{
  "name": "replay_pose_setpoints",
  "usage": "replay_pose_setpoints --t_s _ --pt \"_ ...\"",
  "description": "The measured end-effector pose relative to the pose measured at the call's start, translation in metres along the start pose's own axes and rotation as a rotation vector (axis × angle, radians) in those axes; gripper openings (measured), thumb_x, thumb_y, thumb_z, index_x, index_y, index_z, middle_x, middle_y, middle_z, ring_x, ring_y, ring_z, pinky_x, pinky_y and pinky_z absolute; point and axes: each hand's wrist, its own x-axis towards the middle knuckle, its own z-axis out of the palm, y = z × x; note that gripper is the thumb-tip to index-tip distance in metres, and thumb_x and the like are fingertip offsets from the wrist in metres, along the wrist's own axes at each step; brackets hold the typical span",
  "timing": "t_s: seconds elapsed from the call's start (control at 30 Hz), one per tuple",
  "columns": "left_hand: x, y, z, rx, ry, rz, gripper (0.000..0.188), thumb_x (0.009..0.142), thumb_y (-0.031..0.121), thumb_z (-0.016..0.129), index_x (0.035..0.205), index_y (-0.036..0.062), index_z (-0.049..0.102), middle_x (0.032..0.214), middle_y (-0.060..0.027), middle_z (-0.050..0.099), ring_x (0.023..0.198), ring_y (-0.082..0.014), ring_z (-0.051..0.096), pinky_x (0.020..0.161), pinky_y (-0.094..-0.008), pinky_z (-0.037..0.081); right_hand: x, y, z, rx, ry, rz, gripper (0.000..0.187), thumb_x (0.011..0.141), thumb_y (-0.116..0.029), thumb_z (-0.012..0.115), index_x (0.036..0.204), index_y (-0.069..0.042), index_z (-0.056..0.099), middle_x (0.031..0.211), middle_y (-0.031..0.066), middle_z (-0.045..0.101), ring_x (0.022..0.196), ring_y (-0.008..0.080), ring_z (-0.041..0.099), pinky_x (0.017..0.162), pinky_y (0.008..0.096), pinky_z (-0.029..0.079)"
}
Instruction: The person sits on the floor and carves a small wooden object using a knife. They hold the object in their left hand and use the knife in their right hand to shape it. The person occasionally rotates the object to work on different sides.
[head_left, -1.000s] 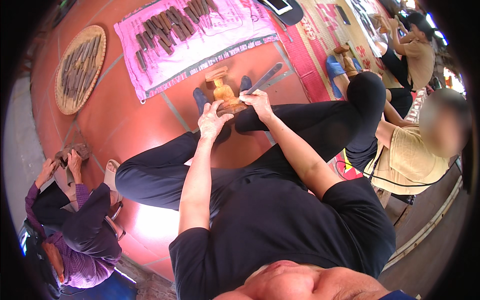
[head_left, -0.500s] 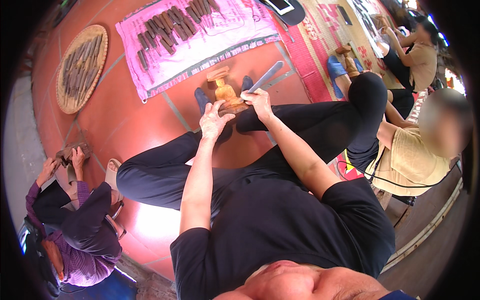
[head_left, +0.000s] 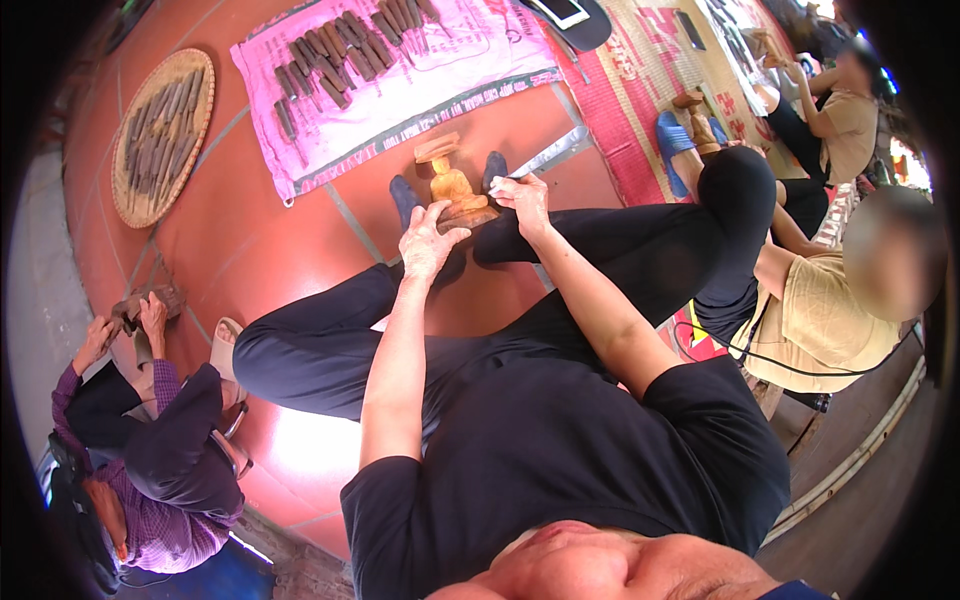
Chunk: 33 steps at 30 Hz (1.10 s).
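Note:
A small yellowish wooden carving of a seated figure [head_left: 453, 190] stands between my dark-socked feet, with a flat piece above its head and a brown base. My left hand [head_left: 428, 240] grips the base from the near left, thumb and fingers pressed to it. In my right hand [head_left: 525, 203], just right of the carving, is a long flat grey carving tool [head_left: 552, 152]. Its long part points up and to the right; the short end beside my fingers sits a little apart from the figure. The exact shape of that end is too small to tell.
Wooden-handled tools lie on a pink cloth [head_left: 350, 135] ahead and on a round woven tray [head_left: 122, 190] at left. A co-worker at lower left holds a brown wood block [head_left: 165, 295]. Others sit at right near a patterned mat [head_left: 625, 150] and another carving [head_left: 698, 125].
My right hand has shifted slightly right, and the tool has turned lower and flatter, away from the carving. My left hand and the carving have stayed in place.

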Motion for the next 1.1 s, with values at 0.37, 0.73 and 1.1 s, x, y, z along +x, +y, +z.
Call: replay_pose_setpoints --t_s 0.37,0.73,1.1 --pt "0.0 0.002 -0.001 0.002 -0.009 -0.011 0.062 0.068 0.042 0.076 0.123 0.0204 0.055 0.106 -0.0073 0.054 0.1 -0.0268 0.06 0.087 -0.0411 0.047 -0.002 0.001 0.008 -0.009 -0.01 -0.025 0.006 0.077 -0.006 0.071 0.082 -0.003 0.067 0.073 0.002 0.065 0.064 0.0097 0.061 0.061 0.022 0.049" --pt "0.001 0.0 0.0 0.028 -0.003 0.006 0.063 0.068 0.043 0.076 0.124 0.0214 0.055 0.107 -0.0078 0.054 0.102 -0.027 0.059 0.086 -0.0413 0.048 0.001 0.007 0.015 0.063 0.055 -0.016 0.009 0.073 -0.004 0.073 0.079 -0.003 0.066 0.07 0.0007 0.063 0.059 0.008 0.058 0.059 0.0203 0.045" --pt "0.0 0.003 -0.003 0.015 -0.021 -0.006 0.063 0.068 0.043 0.076 0.123 0.0208 0.055 0.106 -0.0076 0.054 0.102 -0.0274 0.059 0.087 -0.0411 0.048 0.004 0.005 0.019 0.037 0.071 -0.023 0.007 0.075 -0.003 0.071 0.081 0.0 0.068 0.067 0.002 0.063 0.055 0.0084 0.056 0.05 0.0208 0.04"
